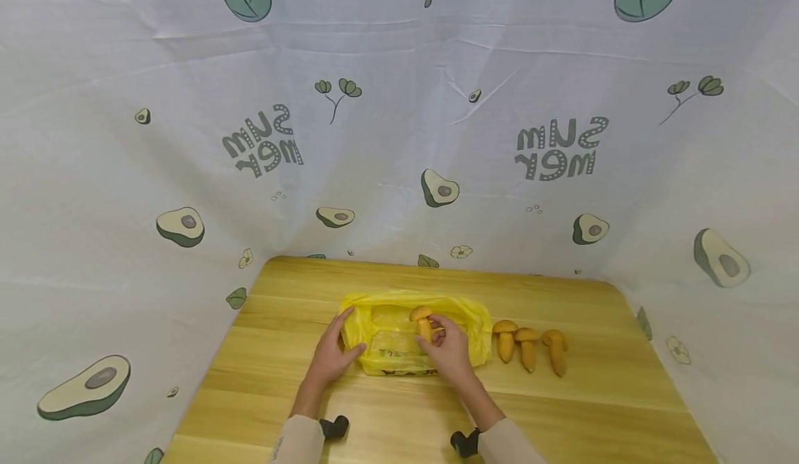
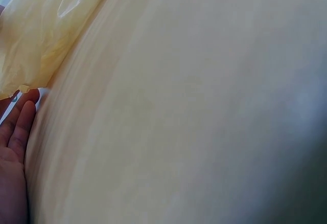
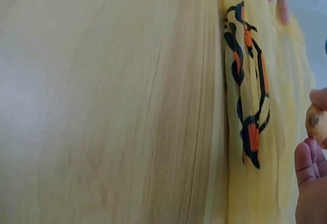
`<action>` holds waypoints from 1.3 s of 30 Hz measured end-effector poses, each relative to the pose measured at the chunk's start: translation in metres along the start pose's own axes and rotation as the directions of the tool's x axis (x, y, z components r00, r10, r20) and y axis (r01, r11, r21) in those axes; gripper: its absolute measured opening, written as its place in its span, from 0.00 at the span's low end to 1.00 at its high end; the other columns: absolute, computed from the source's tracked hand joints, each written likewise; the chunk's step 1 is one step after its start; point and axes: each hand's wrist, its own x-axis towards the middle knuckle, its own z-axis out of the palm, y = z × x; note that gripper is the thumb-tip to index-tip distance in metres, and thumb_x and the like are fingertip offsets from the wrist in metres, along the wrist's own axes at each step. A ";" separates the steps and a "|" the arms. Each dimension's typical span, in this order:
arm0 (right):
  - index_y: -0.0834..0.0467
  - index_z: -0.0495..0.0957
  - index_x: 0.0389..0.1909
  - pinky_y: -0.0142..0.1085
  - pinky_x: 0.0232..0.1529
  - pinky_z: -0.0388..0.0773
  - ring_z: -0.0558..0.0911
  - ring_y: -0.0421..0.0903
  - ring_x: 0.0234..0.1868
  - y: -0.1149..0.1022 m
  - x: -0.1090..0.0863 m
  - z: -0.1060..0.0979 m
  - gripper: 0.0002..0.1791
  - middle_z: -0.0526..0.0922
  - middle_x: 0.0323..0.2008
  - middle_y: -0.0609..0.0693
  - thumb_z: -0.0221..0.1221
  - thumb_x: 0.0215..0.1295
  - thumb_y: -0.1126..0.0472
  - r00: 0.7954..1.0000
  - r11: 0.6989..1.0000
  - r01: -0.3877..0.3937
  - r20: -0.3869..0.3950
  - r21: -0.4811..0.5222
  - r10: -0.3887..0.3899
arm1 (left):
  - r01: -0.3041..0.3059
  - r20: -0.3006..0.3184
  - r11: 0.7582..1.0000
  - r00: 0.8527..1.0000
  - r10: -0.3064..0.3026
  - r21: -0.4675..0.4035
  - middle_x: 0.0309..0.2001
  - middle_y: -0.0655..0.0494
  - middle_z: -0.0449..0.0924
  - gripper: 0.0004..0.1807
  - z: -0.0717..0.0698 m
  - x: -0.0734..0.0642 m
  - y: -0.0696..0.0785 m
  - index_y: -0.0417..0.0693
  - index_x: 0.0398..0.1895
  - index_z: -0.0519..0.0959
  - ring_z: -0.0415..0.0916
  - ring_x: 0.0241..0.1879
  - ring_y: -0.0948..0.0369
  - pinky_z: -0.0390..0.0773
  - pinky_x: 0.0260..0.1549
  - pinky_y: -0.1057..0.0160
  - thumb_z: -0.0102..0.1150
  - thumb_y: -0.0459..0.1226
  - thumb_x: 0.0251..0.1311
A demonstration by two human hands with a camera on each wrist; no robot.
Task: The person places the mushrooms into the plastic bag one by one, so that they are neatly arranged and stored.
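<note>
Both pinching a mushroom (image 1: 422,314) with right hand (image 1: 451,348) over the yellow bag (image 1: 479,336) and touching its edge with spread left hand (image 1: 333,357).

Along the bottom edge of the head view, we see two light beige cuffs: the left sleeve (image 1: 301,439), with small dark lettering we cannot read, and the right sleeve (image 1: 508,443). Against their inner sides sit a left black device (image 1: 337,427) and a right black device (image 1: 465,443), both small, rounded and knobbly. The left hand (image 1: 331,355) and right hand (image 1: 451,354) are bare.
</note>
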 end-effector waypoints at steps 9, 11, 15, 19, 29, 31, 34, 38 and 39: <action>0.60 0.81 0.58 0.29 0.34 0.79 0.81 0.45 0.37 -0.001 0.004 0.020 0.25 0.84 0.46 0.57 0.73 0.60 0.62 1.000 1.000 0.019 0.021 -0.013 -0.019 | -0.022 0.003 1.000 1.000 0.022 0.002 0.80 0.45 0.59 0.46 0.001 0.000 -0.002 0.61 0.81 0.60 0.51 0.79 0.36 0.56 0.72 0.29 0.70 0.47 0.60; 0.61 0.82 0.57 0.29 0.34 0.80 0.81 0.45 0.37 -0.001 0.004 0.025 0.24 0.85 0.46 0.57 0.73 0.60 0.61 0.999 1.000 0.023 0.026 -0.016 -0.023 | -0.030 0.001 1.000 1.000 0.030 0.001 0.79 0.44 0.60 0.46 0.001 -0.001 -0.002 0.60 0.81 0.60 0.54 0.78 0.36 0.59 0.72 0.30 0.70 0.47 0.60; 0.63 0.83 0.55 0.30 0.32 0.81 0.82 0.45 0.36 -0.002 0.005 0.037 0.23 0.86 0.43 0.58 0.74 0.59 0.61 0.999 0.999 0.029 0.020 -0.038 -0.028 | -0.047 0.005 0.999 0.999 0.047 -0.019 0.77 0.43 0.62 0.46 0.001 -0.001 -0.001 0.58 0.81 0.59 0.59 0.77 0.39 0.63 0.71 0.33 0.69 0.48 0.61; 0.63 0.83 0.54 0.33 0.32 0.83 0.83 0.46 0.35 -0.007 0.007 0.048 0.23 0.86 0.43 0.59 0.74 0.58 0.62 1.000 0.999 0.015 0.018 -0.049 -0.014 | -0.052 0.010 0.998 0.999 0.052 -0.024 0.76 0.43 0.65 0.46 0.000 0.001 -0.001 0.57 0.81 0.59 0.63 0.75 0.41 0.64 0.71 0.36 0.69 0.48 0.61; 0.64 0.82 0.53 0.31 0.32 0.81 0.81 0.44 0.34 -0.013 0.006 0.073 0.23 0.85 0.42 0.58 0.74 0.59 0.60 0.998 0.997 0.012 0.060 -0.079 -0.007 | -0.066 0.009 0.997 0.998 0.067 -0.031 0.74 0.42 0.67 0.46 0.001 0.001 -0.001 0.54 0.81 0.60 0.65 0.74 0.41 0.65 0.71 0.37 0.71 0.45 0.59; 0.65 0.81 0.52 0.32 0.33 0.80 0.80 0.44 0.34 -0.014 0.006 0.077 0.23 0.85 0.41 0.57 0.74 0.59 0.60 0.998 0.995 0.017 0.062 -0.100 -0.011 | -0.064 0.008 0.997 0.998 0.064 -0.033 0.76 0.42 0.65 0.46 0.001 0.000 -0.001 0.54 0.80 0.61 0.63 0.75 0.40 0.64 0.71 0.35 0.71 0.44 0.59; 0.65 0.80 0.51 0.32 0.33 0.79 0.79 0.44 0.34 -0.016 0.005 0.081 0.23 0.84 0.41 0.57 0.74 0.59 0.59 0.998 0.993 0.008 0.057 -0.115 -0.002 | -0.056 0.007 0.998 0.998 0.057 -0.029 0.77 0.43 0.63 0.46 0.001 0.001 -0.001 0.56 0.80 0.61 0.60 0.76 0.39 0.62 0.72 0.34 0.71 0.44 0.59; 0.65 0.80 0.51 0.32 0.32 0.78 0.78 0.42 0.33 -0.018 0.004 0.084 0.23 0.83 0.40 0.56 0.74 0.59 0.59 0.998 0.993 -0.018 0.055 -0.119 0.025 | -0.053 0.008 0.999 0.999 0.053 -0.013 0.78 0.44 0.63 0.46 0.000 0.001 -0.001 0.57 0.80 0.61 0.57 0.77 0.37 0.60 0.72 0.32 0.71 0.46 0.59; 0.65 0.80 0.51 0.32 0.31 0.78 0.77 0.42 0.33 -0.018 0.004 0.085 0.23 0.83 0.40 0.56 0.74 0.59 0.59 0.998 0.993 -0.024 0.056 -0.119 0.031 | -0.052 0.007 0.999 0.999 0.052 -0.011 0.78 0.44 0.63 0.46 0.000 0.000 -0.001 0.57 0.80 0.61 0.57 0.77 0.36 0.59 0.72 0.31 0.71 0.46 0.59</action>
